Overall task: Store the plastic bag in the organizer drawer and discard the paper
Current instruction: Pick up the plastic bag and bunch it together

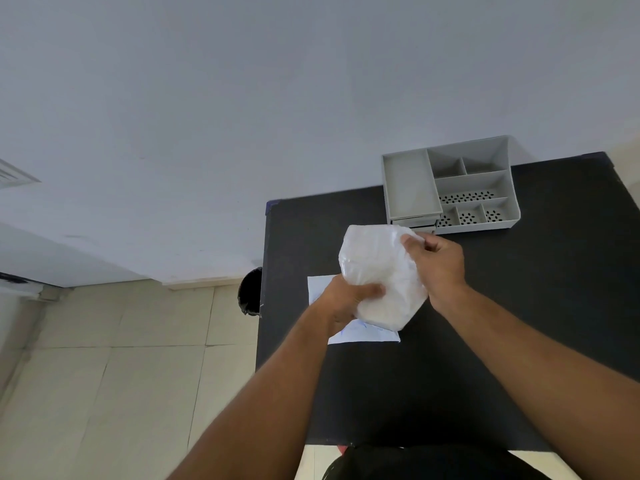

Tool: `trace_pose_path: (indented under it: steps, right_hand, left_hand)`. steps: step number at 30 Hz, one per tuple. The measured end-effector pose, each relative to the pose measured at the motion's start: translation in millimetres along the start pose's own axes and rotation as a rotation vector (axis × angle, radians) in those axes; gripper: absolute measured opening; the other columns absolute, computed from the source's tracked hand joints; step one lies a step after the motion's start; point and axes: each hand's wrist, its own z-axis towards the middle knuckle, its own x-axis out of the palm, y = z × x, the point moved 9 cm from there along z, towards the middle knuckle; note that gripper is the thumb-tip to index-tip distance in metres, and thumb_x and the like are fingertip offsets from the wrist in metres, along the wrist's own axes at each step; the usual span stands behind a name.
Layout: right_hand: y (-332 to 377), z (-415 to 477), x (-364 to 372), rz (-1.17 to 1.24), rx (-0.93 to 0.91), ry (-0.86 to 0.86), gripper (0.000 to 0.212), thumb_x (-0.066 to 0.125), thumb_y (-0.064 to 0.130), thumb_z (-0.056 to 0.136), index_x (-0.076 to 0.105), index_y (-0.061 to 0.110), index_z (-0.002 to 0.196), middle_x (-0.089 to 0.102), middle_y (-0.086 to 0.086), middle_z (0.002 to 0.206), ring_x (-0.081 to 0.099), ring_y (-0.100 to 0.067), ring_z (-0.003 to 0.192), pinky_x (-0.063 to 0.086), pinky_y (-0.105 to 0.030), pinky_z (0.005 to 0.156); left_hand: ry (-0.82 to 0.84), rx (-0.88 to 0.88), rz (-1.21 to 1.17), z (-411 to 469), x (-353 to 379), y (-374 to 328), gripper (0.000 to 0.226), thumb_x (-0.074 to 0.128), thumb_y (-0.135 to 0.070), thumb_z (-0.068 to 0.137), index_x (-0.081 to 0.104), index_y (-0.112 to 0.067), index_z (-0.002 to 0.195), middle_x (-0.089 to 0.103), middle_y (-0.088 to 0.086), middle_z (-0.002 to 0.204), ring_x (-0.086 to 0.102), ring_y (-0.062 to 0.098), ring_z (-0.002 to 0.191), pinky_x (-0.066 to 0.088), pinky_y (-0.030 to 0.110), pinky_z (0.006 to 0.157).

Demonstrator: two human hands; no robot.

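A crumpled white plastic bag point(377, 268) is held up over the black table point(519, 306) between both hands. My left hand point(346, 297) grips its lower left part, my right hand point(438, 261) pinches its upper right edge. Under the bag a white paper sheet point(360, 332) with blue marks lies flat on the table, mostly hidden. The grey organizer point(478, 181) stands at the table's far edge, and its drawer point(408, 183) is pulled out on the left side with nothing in it.
A black bin point(250, 292) sits on the tiled floor just past the table's left edge. A pale wall rises behind the table. Another dark object point(433, 462) shows at the bottom edge near my body.
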Motion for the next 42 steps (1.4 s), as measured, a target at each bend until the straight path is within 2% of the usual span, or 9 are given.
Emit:
trace_pose_path:
  steps: [9, 12, 16, 23, 26, 28, 32, 37, 42]
  right_hand:
    - [7, 5, -14, 0.041, -0.024, -0.084, 0.018, 0.074, 0.026, 0.090, 0.076, 0.022, 0.107, 0.075, 0.007, 0.097, 0.071, -0.019, 0.096, 0.061, -0.042, 0.085]
    - [1, 2, -5, 0.043, 0.023, 0.028, 0.022, 0.074, 0.033, 0.089, 0.073, 0.026, 0.110, 0.074, 0.004, 0.102, 0.070, -0.019, 0.093, 0.061, -0.038, 0.075]
    - [-14, -9, 13, -0.034, 0.082, 0.191, 0.012, 0.078, 0.023, 0.087, 0.071, 0.024, 0.096, 0.074, 0.000, 0.098, 0.071, -0.020, 0.092, 0.060, -0.039, 0.080]
    - [-9, -4, -16, -0.013, 0.008, -0.111, 0.015, 0.067, 0.029, 0.095, 0.073, 0.020, 0.105, 0.074, 0.002, 0.095, 0.070, -0.016, 0.083, 0.061, -0.038, 0.074]
    - [-15, -13, -9, 0.029, 0.063, 0.012, 0.025, 0.064, 0.034, 0.096, 0.065, 0.022, 0.118, 0.071, 0.002, 0.103, 0.070, -0.014, 0.080, 0.055, -0.029, 0.062]
    - [-28, -21, -1, 0.016, 0.127, 0.131, 0.039, 0.066, 0.042, 0.094, 0.061, 0.023, 0.127, 0.070, 0.002, 0.110, 0.070, -0.017, 0.092, 0.058, -0.032, 0.067]
    - [-46, -41, 15, -0.067, 0.185, 0.306, 0.022, 0.062, 0.039, 0.097, 0.067, 0.023, 0.111, 0.074, -0.002, 0.102, 0.071, -0.021, 0.091, 0.060, -0.039, 0.077]
    - [-43, -31, -5, -0.023, 0.201, 0.155, 0.021, 0.053, 0.041, 0.101, 0.067, 0.026, 0.105, 0.073, -0.004, 0.093, 0.066, -0.017, 0.075, 0.054, -0.034, 0.069]
    - [-32, 4, -9, 0.081, 0.278, 0.112, 0.024, 0.053, 0.039, 0.101, 0.064, 0.023, 0.116, 0.072, -0.002, 0.091, 0.062, -0.014, 0.071, 0.050, -0.031, 0.065]
  left_hand:
    - [-0.009, -0.040, -0.039, -7, -11, 9, 0.045, 0.082, -0.007, 0.083, 0.063, -0.025, 0.118, 0.070, 0.004, 0.122, 0.065, 0.028, 0.114, 0.058, 0.048, 0.095]
    - [-0.023, -0.041, -0.075, -8, -13, 12, 0.049, 0.083, -0.005, 0.081, 0.063, -0.021, 0.123, 0.069, 0.007, 0.125, 0.065, 0.030, 0.116, 0.056, 0.051, 0.098]
    - [0.025, -0.039, -0.108, -8, -8, 13, 0.056, 0.083, -0.004, 0.078, 0.064, -0.016, 0.129, 0.072, 0.007, 0.125, 0.067, 0.031, 0.117, 0.055, 0.053, 0.100]
    - [-0.070, -0.030, -0.083, -12, -12, 14, 0.049, 0.084, -0.006, 0.079, 0.065, -0.017, 0.123, 0.073, 0.004, 0.120, 0.068, 0.028, 0.113, 0.056, 0.051, 0.098]
    - [-0.126, -0.017, -0.154, -15, -15, 14, 0.052, 0.083, -0.007, 0.078, 0.065, -0.014, 0.126, 0.073, 0.007, 0.121, 0.069, 0.030, 0.112, 0.058, 0.050, 0.095]
    - [-0.143, -0.004, -0.204, -15, -15, 12, 0.058, 0.084, -0.010, 0.074, 0.064, -0.014, 0.128, 0.072, 0.008, 0.124, 0.068, 0.032, 0.113, 0.057, 0.053, 0.095]
    - [-0.182, 0.011, -0.290, -14, -14, 9, 0.047, 0.080, -0.003, 0.081, 0.065, -0.015, 0.124, 0.071, 0.012, 0.123, 0.068, 0.034, 0.113, 0.057, 0.056, 0.094]
    - [-0.255, -0.002, -0.311, -15, -18, 6, 0.035, 0.075, -0.001, 0.087, 0.062, -0.021, 0.112, 0.069, 0.008, 0.118, 0.066, 0.028, 0.108, 0.058, 0.050, 0.095]
    - [-0.367, -0.013, -0.332, -11, -35, 4, 0.056, 0.082, -0.009, 0.083, 0.055, -0.019, 0.131, 0.065, 0.009, 0.123, 0.066, 0.031, 0.109, 0.057, 0.055, 0.094]
